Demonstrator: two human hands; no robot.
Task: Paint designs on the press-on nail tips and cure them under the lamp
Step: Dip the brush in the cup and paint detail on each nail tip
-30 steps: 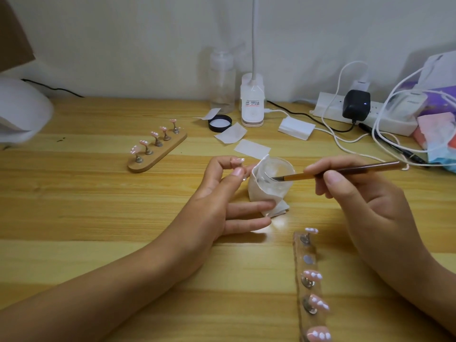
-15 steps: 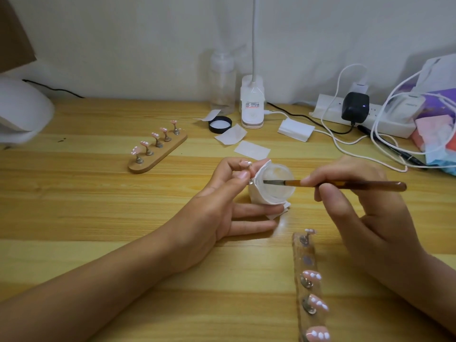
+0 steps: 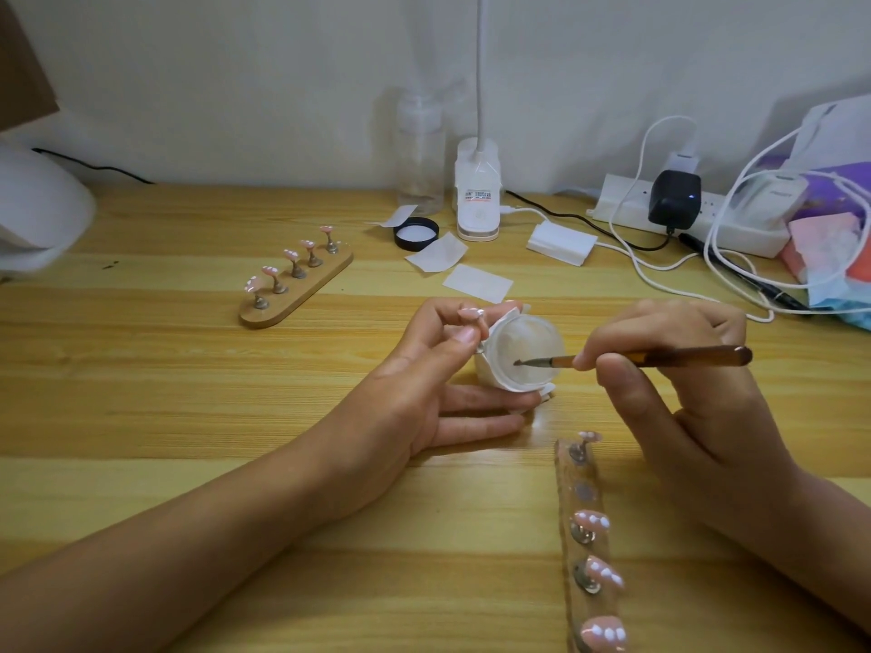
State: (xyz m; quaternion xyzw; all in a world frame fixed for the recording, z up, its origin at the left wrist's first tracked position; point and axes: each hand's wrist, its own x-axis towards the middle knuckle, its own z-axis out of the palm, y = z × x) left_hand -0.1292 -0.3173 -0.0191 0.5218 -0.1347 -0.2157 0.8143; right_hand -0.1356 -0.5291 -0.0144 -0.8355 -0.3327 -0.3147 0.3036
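the nail tip (image 3: 472, 313) in play is pinched between thumb and forefinger of the left hand (image 3: 414, 393), held up just beside the rim of a small clear cup (image 3: 523, 353) wrapped in white tissue. that same hand has its lower fingers tucked under the cup, tilting the mouth toward the camera. the tip is pinkish on a little metal stand, too small to tell if there's any design on it yet.

right hand (image 3: 678, 398) is clenched round a brown-handled brush (image 3: 636, 358) like a pen, bristles poking inside the cup. looks to me like the rinse-or-load-the-brush step, not actual painting. next move probably calls for lifting the bristles out without dripping and bringing a steady point over to that tiny tip.

nearest holder strip (image 3: 582, 534) sits below the right hand with four tips showing white dots or petals and one bare magnet slot, so i'd guess the held tip belongs there. a second wooden holder (image 3: 301, 294) with five pink tips sits well apart toward the left. the white dome at the far left edge could be the curing lamp (image 3: 37, 214), hard to be sure.
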